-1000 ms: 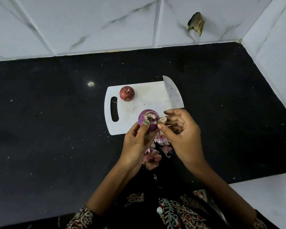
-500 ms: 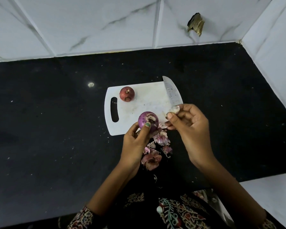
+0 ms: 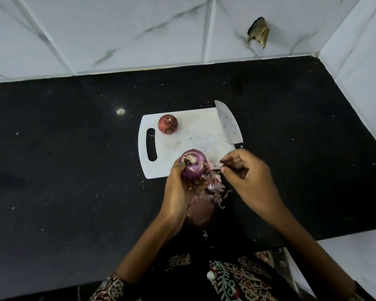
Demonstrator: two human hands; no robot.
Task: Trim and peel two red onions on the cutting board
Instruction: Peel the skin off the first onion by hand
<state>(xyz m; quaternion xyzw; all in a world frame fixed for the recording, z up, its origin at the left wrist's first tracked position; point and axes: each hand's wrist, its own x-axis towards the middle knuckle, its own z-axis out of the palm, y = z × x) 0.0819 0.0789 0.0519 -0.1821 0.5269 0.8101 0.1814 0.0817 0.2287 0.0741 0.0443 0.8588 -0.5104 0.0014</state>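
So the peeled onion (image 3: pixel 193 163) is up in the left hand (image 3: pixel 179 192), fingers and thumb wrapped around it from below, the thumb sitting on its pale cut end. It's shiny purple, skin mostly off, and it's over the near edge of the cutting board (image 3: pixel 195 135). Just to its right is the right hand (image 3: pixel 245 177), fingers curled in with thumb and fingertips pinched close together; can't really tell if there's a scrap of skin in there or nothing. The two hands are near each other but not touching.

Right below the onion there's a messy pile of onion skins (image 3: pixel 211 190) on the counter (image 3: pixel 63 170), spilling off the board's near edge toward the person.

The second onion (image 3: pixel 167 124), still in its reddish-brown skin, sits at the far left of the board, by the handle slot. A knife (image 3: pixel 228 124) lies along the board's right edge, tip pointing far, past the board. Counter is black and speckled, with white marble-look tiles (image 3: pixel 139 29) behind.
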